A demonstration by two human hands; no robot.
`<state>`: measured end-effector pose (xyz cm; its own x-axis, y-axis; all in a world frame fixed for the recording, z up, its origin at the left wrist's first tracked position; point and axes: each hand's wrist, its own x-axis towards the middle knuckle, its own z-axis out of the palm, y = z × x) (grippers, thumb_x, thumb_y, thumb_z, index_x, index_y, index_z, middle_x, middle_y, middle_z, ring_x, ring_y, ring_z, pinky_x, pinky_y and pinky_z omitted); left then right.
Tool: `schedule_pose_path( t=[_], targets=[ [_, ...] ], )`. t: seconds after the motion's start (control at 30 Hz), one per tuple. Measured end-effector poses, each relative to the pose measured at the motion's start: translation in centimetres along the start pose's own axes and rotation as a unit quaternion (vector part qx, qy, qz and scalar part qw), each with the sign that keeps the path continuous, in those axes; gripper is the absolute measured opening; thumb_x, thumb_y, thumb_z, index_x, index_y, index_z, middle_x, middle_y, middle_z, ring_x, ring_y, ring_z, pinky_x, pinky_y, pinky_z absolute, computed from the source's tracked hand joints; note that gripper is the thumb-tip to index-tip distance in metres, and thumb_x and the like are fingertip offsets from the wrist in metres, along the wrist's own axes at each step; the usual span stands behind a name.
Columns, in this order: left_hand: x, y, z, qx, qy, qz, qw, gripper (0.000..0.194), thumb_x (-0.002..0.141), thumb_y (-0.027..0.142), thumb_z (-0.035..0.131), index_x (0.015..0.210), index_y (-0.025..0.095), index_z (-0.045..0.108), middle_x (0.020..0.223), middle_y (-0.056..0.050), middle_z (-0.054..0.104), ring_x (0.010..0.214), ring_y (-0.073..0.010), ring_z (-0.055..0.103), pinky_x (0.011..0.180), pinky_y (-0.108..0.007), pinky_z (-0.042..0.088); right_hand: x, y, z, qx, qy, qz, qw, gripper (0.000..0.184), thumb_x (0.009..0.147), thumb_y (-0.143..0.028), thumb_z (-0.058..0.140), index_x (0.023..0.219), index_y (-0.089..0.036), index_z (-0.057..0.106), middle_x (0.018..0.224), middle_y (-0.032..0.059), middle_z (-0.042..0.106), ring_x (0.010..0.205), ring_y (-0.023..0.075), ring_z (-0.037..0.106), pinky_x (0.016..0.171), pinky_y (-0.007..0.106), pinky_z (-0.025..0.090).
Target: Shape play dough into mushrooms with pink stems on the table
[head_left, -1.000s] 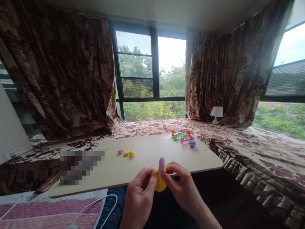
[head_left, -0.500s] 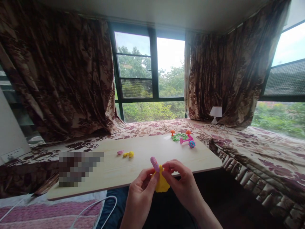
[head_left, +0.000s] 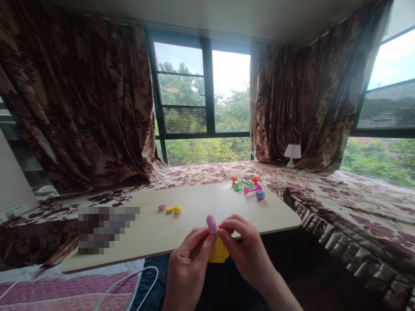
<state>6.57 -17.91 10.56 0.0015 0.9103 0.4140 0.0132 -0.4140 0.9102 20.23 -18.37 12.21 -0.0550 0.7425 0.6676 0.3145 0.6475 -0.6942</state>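
Just past the table's near edge, my left hand (head_left: 188, 263) is closed on a pink piece of modelling clay (head_left: 211, 223), rounded at its top, and on the yellow clay sheet (head_left: 219, 252) against it. My right hand (head_left: 244, 248) pinches the upper edge of that yellow sheet between thumb and fingers. The sheet hangs down between both hands, its sides partly covered by the thumbs. Farther back on the table lie a small pink clay piece (head_left: 162, 207) and yellow clay lumps (head_left: 177, 209).
The pale table (head_left: 197, 194) carries toys at its far right: orange mushroom shapes (head_left: 255, 179), a green chain-like tangle (head_left: 241, 186), a pink piece (head_left: 250, 190) and a blue spiky ball (head_left: 260, 195). A white cable (head_left: 152, 268) loops at lower left. A blurred patch hides the table's left end.
The yellow sheet's upper edge sits lower, with my right fingertips closer to the pink clay. The pink clay stands more upright. The view has shifted slightly.
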Motion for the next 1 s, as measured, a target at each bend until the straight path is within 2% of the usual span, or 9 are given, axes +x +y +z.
schedule_pose_path(
  t=[0.17, 0.27, 0.37, 0.57, 0.7, 0.87, 0.93, 1.0],
  targets=[
    [-0.1, 0.1, 0.3, 0.025, 0.032, 0.003, 0.999, 0.027, 0.068, 0.020, 0.068, 0.095, 0.023, 0.069, 0.096, 0.003, 0.067, 0.087, -0.0154, 0.059, 0.075, -0.015, 0.046, -0.1, 0.1, 0.5, -0.043, 0.037, -0.005, 0.998, 0.014, 0.086, -0.017, 0.049, 0.076, -0.017, 0.059, 0.077, 0.0032, 0.055, 0.075, 0.0154, 0.052, 0.069, 0.028, 0.042],
    [0.1, -0.5, 0.4, -0.016, 0.036, -0.047, 0.998, 0.029, 0.069, 0.024, 0.067, 0.098, 0.023, 0.067, 0.091, 0.003, 0.068, 0.084, -0.0145, 0.060, 0.074, -0.016, 0.047, -0.2, 0.6, 0.6, -0.027, 0.027, 0.007, 0.999, 0.018, 0.088, -0.017, 0.045, 0.082, -0.018, 0.061, 0.079, 0.0036, 0.056, 0.075, 0.0148, 0.053, 0.069, 0.027, 0.043],
    [0.3, -0.9, 0.4, -0.077, 0.040, -0.101, 0.991, 0.030, 0.071, 0.030, 0.066, 0.099, 0.021, 0.066, 0.085, 0.002, 0.070, 0.084, -0.0149, 0.061, 0.073, -0.018, 0.048, -0.3, 0.6, 0.3, -0.011, 0.030, -0.009, 0.999, 0.020, 0.089, -0.017, 0.044, 0.096, -0.021, 0.062, 0.089, 0.0047, 0.058, 0.084, 0.0159, 0.054, 0.075, 0.029, 0.043],
    [0.3, -0.5, 0.4, -0.121, 0.064, -0.119, 0.983, 0.028, 0.068, 0.031, 0.069, 0.093, 0.019, 0.068, 0.084, 0.001, 0.071, 0.084, -0.0147, 0.062, 0.074, -0.018, 0.048, -0.5, 0.1, 0.4, -0.007, 0.021, -0.020, 1.000, 0.021, 0.085, -0.017, 0.049, 0.099, -0.023, 0.064, 0.091, 0.0059, 0.059, 0.086, 0.0178, 0.054, 0.077, 0.030, 0.045],
    [0.3, -0.8, 0.3, -0.149, 0.058, -0.122, 0.980, 0.028, 0.068, 0.030, 0.069, 0.094, 0.019, 0.068, 0.086, 0.000, 0.071, 0.085, -0.0149, 0.062, 0.075, -0.019, 0.048, -0.5, 0.2, 0.8, 0.016, 0.027, -0.017, 0.999, 0.021, 0.085, -0.016, 0.049, 0.099, -0.022, 0.064, 0.090, 0.0059, 0.058, 0.084, 0.0170, 0.055, 0.075, 0.029, 0.046],
    [0.3, -1.5, 0.1, -0.203, 0.017, -0.138, 0.969, 0.029, 0.072, 0.030, 0.065, 0.100, 0.021, 0.067, 0.088, -0.001, 0.070, 0.085, -0.0144, 0.060, 0.077, -0.021, 0.046, -0.5, 0.1, 0.7, 0.047, 0.021, -0.013, 0.999, 0.018, 0.085, -0.017, 0.050, 0.094, -0.021, 0.065, 0.086, 0.0047, 0.058, 0.080, 0.0154, 0.056, 0.071, 0.027, 0.046],
    [0.3, -1.7, 0.1, -0.196, 0.008, -0.136, 0.971, 0.031, 0.073, 0.029, 0.065, 0.103, 0.022, 0.066, 0.085, -0.001, 0.069, 0.077, -0.0120, 0.059, 0.072, -0.020, 0.047, -0.4, 0.2, 0.7, 0.062, 0.022, 0.006, 0.998, 0.015, 0.085, -0.018, 0.050, 0.090, -0.020, 0.064, 0.084, 0.0038, 0.059, 0.078, 0.0146, 0.056, 0.069, 0.026, 0.045],
    [0.3, -1.8, -0.1, -0.155, 0.008, -0.125, 0.980, 0.031, 0.072, 0.029, 0.065, 0.103, 0.022, 0.066, 0.077, 0.001, 0.067, 0.065, -0.0080, 0.055, 0.061, -0.015, 0.045, -0.3, 0.4, 0.7, 0.068, 0.030, 0.033, 0.997, 0.012, 0.085, -0.020, 0.051, 0.085, -0.018, 0.063, 0.081, 0.0024, 0.059, 0.075, 0.0138, 0.055, 0.067, 0.025, 0.044]
  ],
)
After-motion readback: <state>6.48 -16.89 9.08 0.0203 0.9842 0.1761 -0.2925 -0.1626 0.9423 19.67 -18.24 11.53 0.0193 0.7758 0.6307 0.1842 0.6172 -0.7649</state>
